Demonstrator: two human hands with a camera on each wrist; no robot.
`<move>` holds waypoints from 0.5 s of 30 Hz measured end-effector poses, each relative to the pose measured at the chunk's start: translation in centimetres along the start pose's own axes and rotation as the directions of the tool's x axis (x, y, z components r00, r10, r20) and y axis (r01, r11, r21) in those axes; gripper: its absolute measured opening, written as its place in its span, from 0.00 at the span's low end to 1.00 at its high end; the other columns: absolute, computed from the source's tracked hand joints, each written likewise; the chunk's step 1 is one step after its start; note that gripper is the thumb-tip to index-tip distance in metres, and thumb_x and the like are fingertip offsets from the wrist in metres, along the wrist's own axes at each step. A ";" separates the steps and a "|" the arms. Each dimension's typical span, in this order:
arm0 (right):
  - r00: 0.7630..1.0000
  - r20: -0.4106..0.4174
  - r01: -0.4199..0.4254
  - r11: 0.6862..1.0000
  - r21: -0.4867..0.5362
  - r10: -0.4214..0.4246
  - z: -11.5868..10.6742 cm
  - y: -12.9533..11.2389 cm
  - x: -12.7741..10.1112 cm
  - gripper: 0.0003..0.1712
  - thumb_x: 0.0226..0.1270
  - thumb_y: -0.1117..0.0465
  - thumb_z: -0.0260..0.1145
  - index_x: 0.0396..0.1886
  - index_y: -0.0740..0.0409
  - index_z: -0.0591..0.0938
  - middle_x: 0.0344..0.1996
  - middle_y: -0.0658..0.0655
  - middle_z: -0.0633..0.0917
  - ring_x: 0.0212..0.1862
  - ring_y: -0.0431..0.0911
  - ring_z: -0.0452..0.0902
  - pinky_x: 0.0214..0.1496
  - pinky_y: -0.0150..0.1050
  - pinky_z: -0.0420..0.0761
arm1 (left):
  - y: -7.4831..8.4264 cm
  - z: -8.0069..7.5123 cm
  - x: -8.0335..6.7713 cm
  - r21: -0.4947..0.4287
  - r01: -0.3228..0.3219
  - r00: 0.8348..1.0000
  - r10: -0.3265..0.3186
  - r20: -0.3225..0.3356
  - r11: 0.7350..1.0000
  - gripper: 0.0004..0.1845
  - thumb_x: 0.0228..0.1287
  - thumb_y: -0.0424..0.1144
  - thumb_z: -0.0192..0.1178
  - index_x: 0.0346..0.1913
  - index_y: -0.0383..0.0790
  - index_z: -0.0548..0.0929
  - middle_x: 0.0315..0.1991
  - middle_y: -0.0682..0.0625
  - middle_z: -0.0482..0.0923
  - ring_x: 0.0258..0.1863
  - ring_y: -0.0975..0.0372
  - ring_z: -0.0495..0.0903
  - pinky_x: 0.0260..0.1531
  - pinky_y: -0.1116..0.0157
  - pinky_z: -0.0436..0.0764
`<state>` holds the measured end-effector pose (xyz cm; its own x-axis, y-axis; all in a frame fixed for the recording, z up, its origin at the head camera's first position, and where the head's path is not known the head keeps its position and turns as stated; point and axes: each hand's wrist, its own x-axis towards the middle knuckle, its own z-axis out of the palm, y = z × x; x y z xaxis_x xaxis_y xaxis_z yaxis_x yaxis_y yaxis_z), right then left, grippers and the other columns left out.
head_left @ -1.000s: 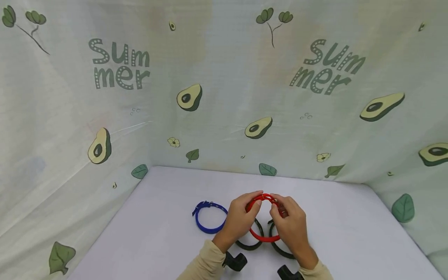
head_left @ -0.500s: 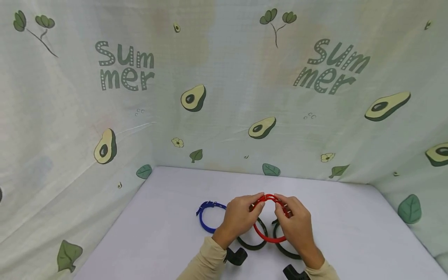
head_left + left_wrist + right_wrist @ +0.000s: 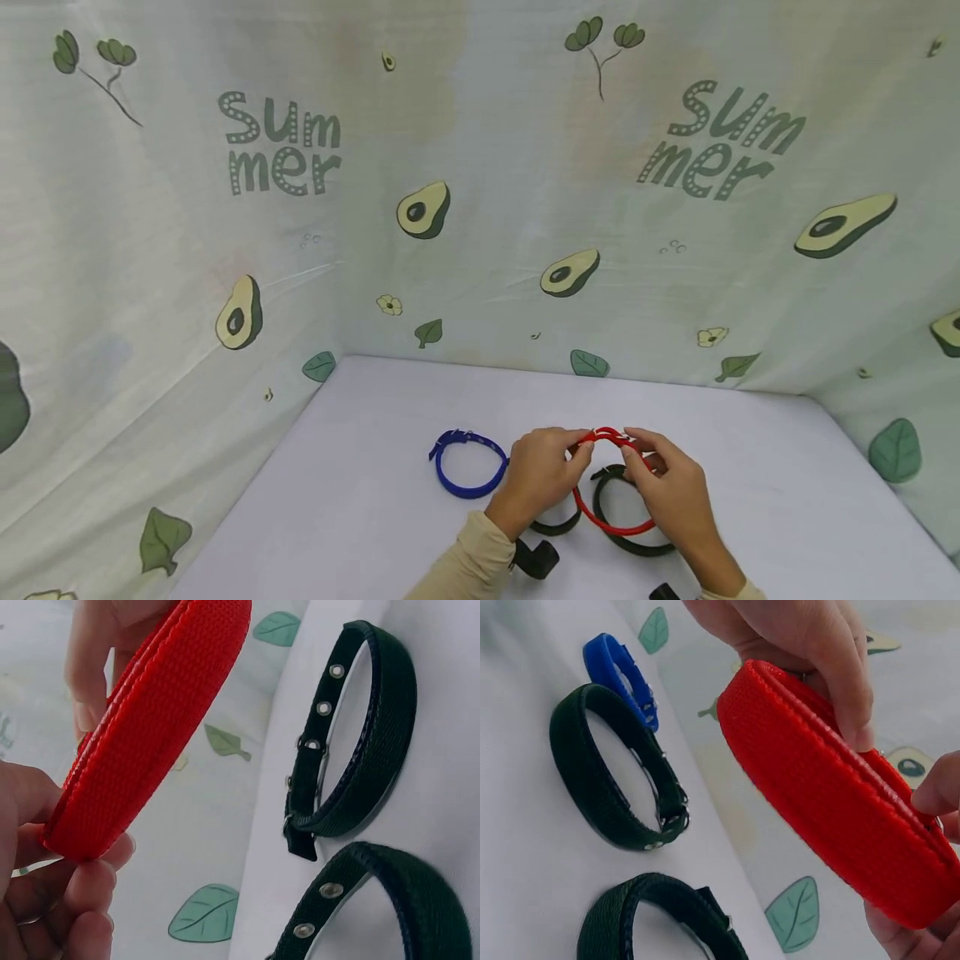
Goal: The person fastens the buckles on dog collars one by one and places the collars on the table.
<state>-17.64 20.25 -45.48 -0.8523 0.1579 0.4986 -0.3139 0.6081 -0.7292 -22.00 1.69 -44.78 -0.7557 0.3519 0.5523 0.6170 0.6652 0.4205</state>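
Both hands hold a red buckle collar (image 3: 611,528) up over the table. My left hand (image 3: 542,473) pinches its upper left part between thumb and fingers. At the upper right, my right hand (image 3: 677,492) pinches the strap near the buckle, which the fingers mostly hide. The woven band fills much of the left wrist view, its lower loop hanging free. Behind it lie two dark green collars; the left one (image 3: 557,529) is partly covered by the left hand, while the right one (image 3: 637,548) shows more. A blue collar (image 3: 468,492) lies left of the left hand.
A white table (image 3: 360,500) carries the collars. Printed cloth walls (image 3: 480,333) with avocados and leaves enclose its back and sides. A black wrist mount (image 3: 537,559) shows under the left sleeve (image 3: 465,558).
Both hands have shifted right and slightly lower with the red collar. The blue collar is now uncovered by the left hand, and the whole view has drifted a little.
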 end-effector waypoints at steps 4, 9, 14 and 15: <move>0.990 0.059 -0.131 0.991 -0.001 0.131 -1.0 0.2 -0.6 0.18 0.72 0.61 0.66 0.59 0.58 0.81 0.42 0.58 0.84 0.29 0.46 0.85 0.26 0.34 0.82 | 0.5 0.4 0.1 -0.019 0.014 0.999 -0.013 0.046 1.000 0.12 0.70 0.46 0.63 0.50 0.50 0.90 0.30 0.62 0.85 0.20 0.76 0.67 0.17 0.79 0.63; 0.979 0.090 -0.184 0.983 -0.017 0.185 -2.5 0.7 -1.0 0.18 0.73 0.57 0.65 0.59 0.58 0.80 0.43 0.60 0.85 0.30 0.44 0.85 0.26 0.34 0.81 | 0.7 1.0 0.3 -0.115 0.098 0.992 -0.088 0.092 0.989 0.11 0.71 0.43 0.62 0.50 0.46 0.90 0.32 0.62 0.85 0.21 0.76 0.68 0.17 0.79 0.67; 0.959 0.127 -0.249 0.968 -0.039 0.252 -4.0 1.5 -1.5 0.18 0.73 0.55 0.66 0.56 0.59 0.81 0.36 0.59 0.87 0.29 0.42 0.83 0.26 0.35 0.80 | 1.2 1.4 0.8 -0.229 0.188 0.979 -0.164 0.121 0.955 0.11 0.71 0.42 0.62 0.49 0.43 0.89 0.31 0.60 0.84 0.18 0.74 0.68 0.13 0.77 0.69; 0.955 0.136 -0.260 0.965 -0.042 0.263 -4.2 1.7 -1.7 0.18 0.73 0.55 0.66 0.56 0.59 0.81 0.35 0.59 0.87 0.28 0.42 0.82 0.26 0.35 0.81 | 1.3 1.5 0.8 -0.237 0.202 0.976 -0.175 0.128 0.950 0.11 0.71 0.43 0.62 0.49 0.43 0.89 0.31 0.60 0.84 0.17 0.74 0.68 0.13 0.77 0.69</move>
<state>-15.00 24.29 -45.56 -0.9535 0.2052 0.2206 -0.0636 0.5787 -0.8131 -22.15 3.89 -44.86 -0.8739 0.3112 0.3734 0.4860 0.5469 0.6817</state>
